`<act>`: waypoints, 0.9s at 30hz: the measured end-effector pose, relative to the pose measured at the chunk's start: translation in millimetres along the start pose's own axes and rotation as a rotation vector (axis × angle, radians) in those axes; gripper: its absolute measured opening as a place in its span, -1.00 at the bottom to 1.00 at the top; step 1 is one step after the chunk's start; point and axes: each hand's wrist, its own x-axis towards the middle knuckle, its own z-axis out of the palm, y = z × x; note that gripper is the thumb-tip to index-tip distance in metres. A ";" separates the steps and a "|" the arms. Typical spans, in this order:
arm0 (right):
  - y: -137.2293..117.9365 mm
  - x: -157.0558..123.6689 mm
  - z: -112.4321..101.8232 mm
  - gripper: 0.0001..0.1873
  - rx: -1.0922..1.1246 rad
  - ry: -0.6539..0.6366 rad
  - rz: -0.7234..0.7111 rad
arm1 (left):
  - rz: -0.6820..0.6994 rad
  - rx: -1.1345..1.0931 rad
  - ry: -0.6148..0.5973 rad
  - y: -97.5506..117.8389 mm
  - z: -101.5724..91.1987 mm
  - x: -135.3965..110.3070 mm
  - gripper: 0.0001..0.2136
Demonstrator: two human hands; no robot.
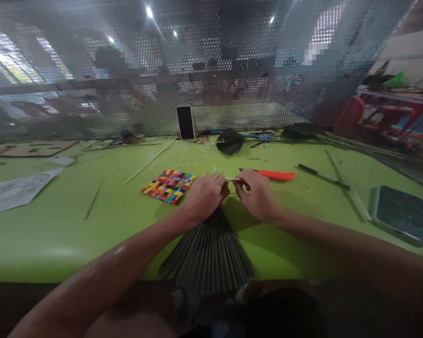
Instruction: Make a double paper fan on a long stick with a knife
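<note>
Between my two hands runs a short, thin pale strip. My left hand pinches its left end, and the fingers of my right hand close on the other end. A dark pleated fan spreads from beneath my left hand towards the table's front edge; its narrow end is hidden by the hand, so I cannot tell whether that hand grips it too. Just left of my left hand lies a woven multicoloured square. Behind my right hand rests an orange-handled knife, its blade partly visible.
On the green table, a phone lies at right beside a dark slim tool and a long stick. Another phone stands against the perforated metal screen. A second dark fan and paper sheet lie farther out.
</note>
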 end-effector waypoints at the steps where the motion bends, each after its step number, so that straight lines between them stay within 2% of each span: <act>1: -1.0 -1.6 1.7 -0.82 0.002 0.006 -0.002 | -0.010 -0.013 -0.014 0.2 -0.4 -0.2 -0.80; 7: -4.6 -7.8 7.8 -0.81 0.064 0.043 -0.017 | -0.090 -0.059 -0.068 3.4 -4.5 0.7 -0.80; 14: -5.9 -9.3 9.9 -0.79 0.149 0.004 0.048 | -0.120 -0.038 -0.053 4.2 -1.6 -0.2 -0.80; 18: -1.8 -4.0 8.0 -0.83 0.123 0.007 0.061 | -0.128 -0.018 -0.050 3.2 -0.5 2.5 -0.84; 22: 4.1 2.0 4.0 -0.84 0.084 -0.020 0.061 | -0.095 -0.049 -0.021 1.5 -0.7 4.7 -0.85; 27: 8.3 4.2 0.6 -0.87 0.018 -0.057 0.060 | -0.018 -0.057 -0.081 0.4 -0.5 3.9 -0.83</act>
